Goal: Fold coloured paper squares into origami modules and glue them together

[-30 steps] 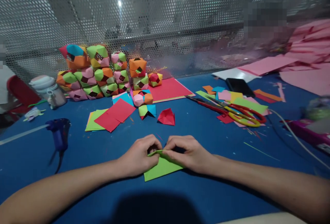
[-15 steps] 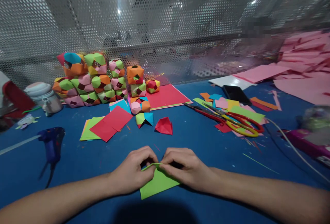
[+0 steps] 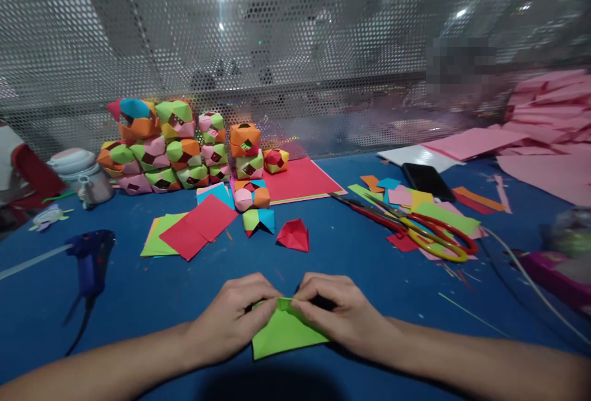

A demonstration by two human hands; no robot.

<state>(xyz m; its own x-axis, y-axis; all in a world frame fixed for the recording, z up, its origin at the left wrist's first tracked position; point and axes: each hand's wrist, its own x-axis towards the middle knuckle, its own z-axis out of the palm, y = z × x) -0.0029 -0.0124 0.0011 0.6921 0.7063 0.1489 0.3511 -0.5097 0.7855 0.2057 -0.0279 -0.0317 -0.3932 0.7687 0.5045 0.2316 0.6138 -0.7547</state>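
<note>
A sheet of green paper (image 3: 287, 334) lies on the blue table close in front of me, its far edge bent up into a narrow fold. My left hand (image 3: 237, 311) pinches that folded edge between thumb and fingers at its left part. From the other side my right hand (image 3: 339, 311) grips the same edge, thumb on the near face. Only a small stretch of the fold shows between the two hands. Beyond them sit a folded red paper piece (image 3: 294, 236) and a partly joined yellow, green and blue paper unit (image 3: 259, 221).
Stacked paper cubes (image 3: 166, 154) stand at the back left, behind loose coloured squares (image 3: 198, 228). A blue glue gun (image 3: 90, 262) lies left. To the right are scissors (image 3: 434, 238) on paper scraps, a black phone (image 3: 428, 182) and pink sheets (image 3: 549, 117).
My fingers have shifted slightly along the far edge of the green paper, and more of its fold now shows between them. The whole view has tilted a little.
</note>
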